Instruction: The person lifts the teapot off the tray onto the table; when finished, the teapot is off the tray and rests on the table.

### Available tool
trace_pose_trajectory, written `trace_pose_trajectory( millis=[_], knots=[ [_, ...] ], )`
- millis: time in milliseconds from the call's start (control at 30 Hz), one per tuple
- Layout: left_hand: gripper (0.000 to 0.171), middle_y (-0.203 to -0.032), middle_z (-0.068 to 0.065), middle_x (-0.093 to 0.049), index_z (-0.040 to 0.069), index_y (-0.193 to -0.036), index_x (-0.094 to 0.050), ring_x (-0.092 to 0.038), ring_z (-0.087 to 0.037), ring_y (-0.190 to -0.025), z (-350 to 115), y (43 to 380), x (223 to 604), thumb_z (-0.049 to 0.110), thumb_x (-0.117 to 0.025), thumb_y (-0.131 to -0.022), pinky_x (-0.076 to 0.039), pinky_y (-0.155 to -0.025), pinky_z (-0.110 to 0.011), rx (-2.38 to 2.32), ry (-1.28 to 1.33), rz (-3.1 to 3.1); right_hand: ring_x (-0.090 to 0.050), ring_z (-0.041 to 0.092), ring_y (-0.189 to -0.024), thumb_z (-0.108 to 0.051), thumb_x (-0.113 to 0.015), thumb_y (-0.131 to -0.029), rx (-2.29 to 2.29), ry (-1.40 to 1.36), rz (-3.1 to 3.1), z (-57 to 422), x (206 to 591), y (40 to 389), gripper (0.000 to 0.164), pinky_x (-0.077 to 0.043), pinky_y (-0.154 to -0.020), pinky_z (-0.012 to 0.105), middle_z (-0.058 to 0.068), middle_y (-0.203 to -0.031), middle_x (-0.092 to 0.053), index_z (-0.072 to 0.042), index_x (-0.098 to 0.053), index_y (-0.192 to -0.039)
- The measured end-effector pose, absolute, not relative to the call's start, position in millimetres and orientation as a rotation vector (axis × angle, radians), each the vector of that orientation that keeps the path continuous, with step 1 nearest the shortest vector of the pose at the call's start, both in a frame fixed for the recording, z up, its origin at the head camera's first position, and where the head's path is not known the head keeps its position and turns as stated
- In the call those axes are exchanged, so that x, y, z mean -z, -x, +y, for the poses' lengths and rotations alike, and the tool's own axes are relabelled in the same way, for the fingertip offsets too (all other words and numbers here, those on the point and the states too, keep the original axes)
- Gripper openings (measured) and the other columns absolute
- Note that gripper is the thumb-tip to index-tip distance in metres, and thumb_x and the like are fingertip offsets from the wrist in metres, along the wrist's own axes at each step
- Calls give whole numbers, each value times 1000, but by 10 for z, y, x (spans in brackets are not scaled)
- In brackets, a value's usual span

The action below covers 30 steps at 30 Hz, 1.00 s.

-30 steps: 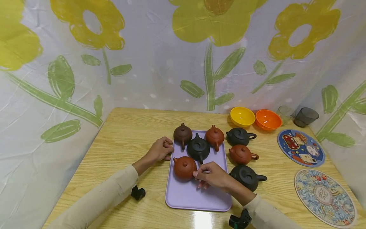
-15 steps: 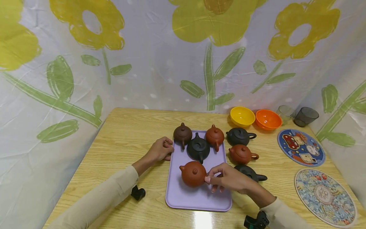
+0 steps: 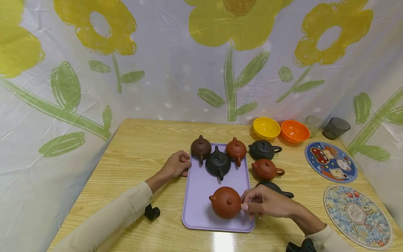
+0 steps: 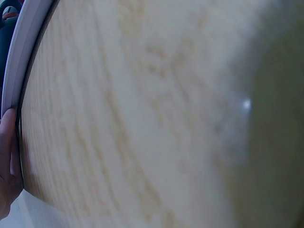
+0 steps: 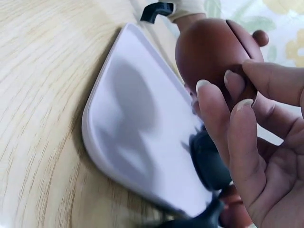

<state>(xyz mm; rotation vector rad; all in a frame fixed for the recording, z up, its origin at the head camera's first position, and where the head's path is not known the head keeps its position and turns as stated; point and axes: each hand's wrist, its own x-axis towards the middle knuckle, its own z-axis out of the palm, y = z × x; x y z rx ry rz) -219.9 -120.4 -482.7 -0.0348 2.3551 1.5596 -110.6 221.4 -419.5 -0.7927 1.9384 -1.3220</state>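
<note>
A person's right hand (image 3: 267,201) pinches a round red-brown teapot (image 3: 225,205) between thumb and fingers, holding it above the near end of a lavender tray (image 3: 196,218). The teapot lies just left of that hand, its long axis running crosswise from the pinched end to the spout (image 3: 212,198), which points left. The left hand (image 3: 176,164), farther from it, grips the tray's left rim; a black teapot (image 3: 218,162) rests on the tray beyond.

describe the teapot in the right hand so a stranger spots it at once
Find the lilac tray on the wooden table. Over its near end, the right hand pinches a reddish-brown teapot by its handle. Only this teapot is held.
</note>
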Motion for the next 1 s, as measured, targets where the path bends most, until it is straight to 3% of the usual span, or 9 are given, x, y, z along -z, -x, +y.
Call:
trace_pose_trajectory(
  millis=[167,300,567,800,1000],
  knots=[
    [29,-98,-12,-62,1,-121,-57,-64,-18,-73,-1207,2200,4828,3,-64,-93,-63,-60,-31,-1555,29,2354,-63,8,-71,-13,-58,-102,1322,824,1894,2358,4208,1085,21,-56,-52,23,22,-87,-62,2,-70,-93],
    [29,-97,-11,-62,1,-120,-57,-64,-17,-73,-1207,2200,4830,3,-65,-92,-63,-60,-31,-1560,31,2351,-63,3,-74,-9,-55,-103,1347,836,1818,2481,4227,1063,20,-56,-54,21,23,-95,-62,3,-70,-96],
    [29,-99,-12,-62,2,-120,-57,-65,-18,-77,-1202,2197,4817,3,-65,-92,-64,-60,-32,-1559,39,2351,-66,4,-77,-8,-53,-103,1321,833,1755,2684,4286,1017,20,-56,-58,20,17,-107,-66,4,-69,-96],
    [29,-98,-12,-62,1,-120,-57,-65,-18,-77,-1209,2197,4818,2,-66,-92,-64,-61,-33,-1563,33,2350,-64,1,-80,-3,-52,-102,1341,857,1691,2849,4324,976,20,-57,-59,20,19,-107,-65,5,-67,-94],
    [29,-99,-13,-62,1,-119,-57,-66,-18,-73,-1206,2193,4823,3,-66,-92,-64,-60,-33,-1555,34,2364,-62,-1,-80,1,-49,-102,1358,876,1602,3005,4397,955,19,-59,-61,22,28,-104,-61,8,-65,-94]
  ],
)
